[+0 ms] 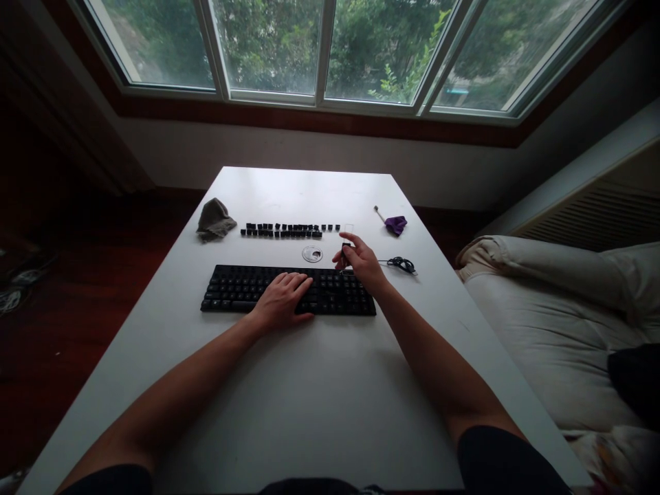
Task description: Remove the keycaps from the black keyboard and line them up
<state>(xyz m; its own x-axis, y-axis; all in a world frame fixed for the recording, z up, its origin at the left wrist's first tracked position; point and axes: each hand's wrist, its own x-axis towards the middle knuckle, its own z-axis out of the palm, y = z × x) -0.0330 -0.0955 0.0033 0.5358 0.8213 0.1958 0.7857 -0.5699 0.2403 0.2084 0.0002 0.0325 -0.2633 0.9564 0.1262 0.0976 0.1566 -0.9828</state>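
Observation:
A black full-size keyboard (237, 289) lies across the white table in front of me. My left hand (283, 297) rests flat on the middle of it, fingers stretched over the keys and thumb near the front edge. Above the keyboard's right part, my right hand (361, 261) is closed on a small keycap puller (346, 246) with a dark handle and thin wire ends. Whether a key is caught in the wire is too small to tell. Beyond the keyboard, loose black keycaps (281, 231) stand in two rows. A round, shallow dish (312, 254) sits between those rows and the keyboard.
A grey cloth (215, 218) lies crumpled at the back left. At the back right are a purple cloth (396, 225) and a small brush (379, 212). The bundled black cable (401, 264) lies right of the keyboard. A pale sofa (536, 323) stands beside the table (309, 412).

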